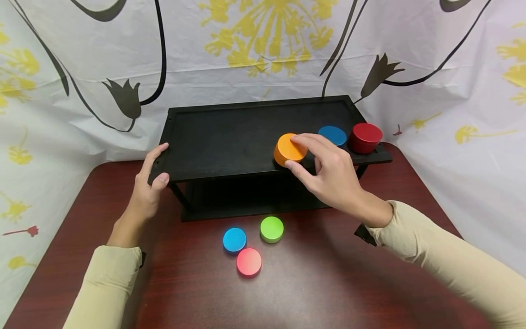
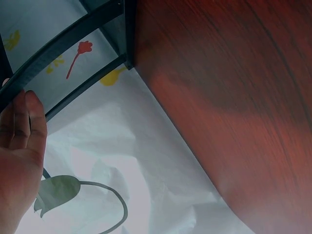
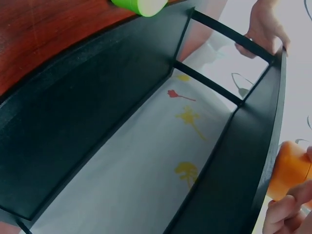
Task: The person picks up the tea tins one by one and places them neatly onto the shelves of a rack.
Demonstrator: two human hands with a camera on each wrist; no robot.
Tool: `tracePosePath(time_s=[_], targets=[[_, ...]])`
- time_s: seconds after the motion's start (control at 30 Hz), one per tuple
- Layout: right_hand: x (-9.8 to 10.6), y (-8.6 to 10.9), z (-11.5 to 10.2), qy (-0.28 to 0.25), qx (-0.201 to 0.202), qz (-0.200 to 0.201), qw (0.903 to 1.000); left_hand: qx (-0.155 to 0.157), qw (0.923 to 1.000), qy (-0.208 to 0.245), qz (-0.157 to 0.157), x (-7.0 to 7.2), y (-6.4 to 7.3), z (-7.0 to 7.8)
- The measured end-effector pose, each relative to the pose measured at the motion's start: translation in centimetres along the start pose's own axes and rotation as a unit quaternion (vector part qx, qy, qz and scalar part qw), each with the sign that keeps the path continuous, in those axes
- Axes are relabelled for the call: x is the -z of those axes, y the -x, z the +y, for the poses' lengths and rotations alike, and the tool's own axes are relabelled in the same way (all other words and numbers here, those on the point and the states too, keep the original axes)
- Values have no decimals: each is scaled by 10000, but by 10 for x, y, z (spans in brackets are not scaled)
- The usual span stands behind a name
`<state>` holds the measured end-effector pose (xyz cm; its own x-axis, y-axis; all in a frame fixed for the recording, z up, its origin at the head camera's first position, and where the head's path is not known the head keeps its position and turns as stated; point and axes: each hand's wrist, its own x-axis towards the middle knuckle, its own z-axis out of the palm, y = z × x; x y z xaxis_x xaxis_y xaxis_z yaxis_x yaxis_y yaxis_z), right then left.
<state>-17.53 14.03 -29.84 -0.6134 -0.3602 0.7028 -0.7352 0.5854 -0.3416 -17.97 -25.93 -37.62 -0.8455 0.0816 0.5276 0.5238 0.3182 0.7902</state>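
Note:
My right hand (image 1: 334,173) pinches an orange round container (image 1: 283,153) between thumb and fingers, at the front edge of a black two-tier rack (image 1: 230,141). In the right wrist view the orange container (image 3: 285,170) is by the rack's top board, partly covered by fingers. My left hand (image 1: 148,187) grips the rack's left end; the left wrist view has its fingers (image 2: 34,114) against the end rail. Behind my right hand sit a blue round container (image 1: 332,135), partly hidden, and a red one (image 1: 365,138), both on the top board.
On the dark red table (image 1: 185,283), in front of the rack, lie a light blue disc (image 1: 234,240), a green disc (image 1: 271,229) and a pink disc (image 1: 249,262). A white patterned cloth (image 1: 246,50) hangs behind and at both sides.

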Motion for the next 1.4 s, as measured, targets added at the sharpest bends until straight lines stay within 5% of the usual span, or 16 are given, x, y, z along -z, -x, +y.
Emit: tracePosePath(time_s=[1.4], targets=[[-1, -13, 3, 644, -857, -359, 9936, -203, 9998, 44, -55, -1, -1, -3]])
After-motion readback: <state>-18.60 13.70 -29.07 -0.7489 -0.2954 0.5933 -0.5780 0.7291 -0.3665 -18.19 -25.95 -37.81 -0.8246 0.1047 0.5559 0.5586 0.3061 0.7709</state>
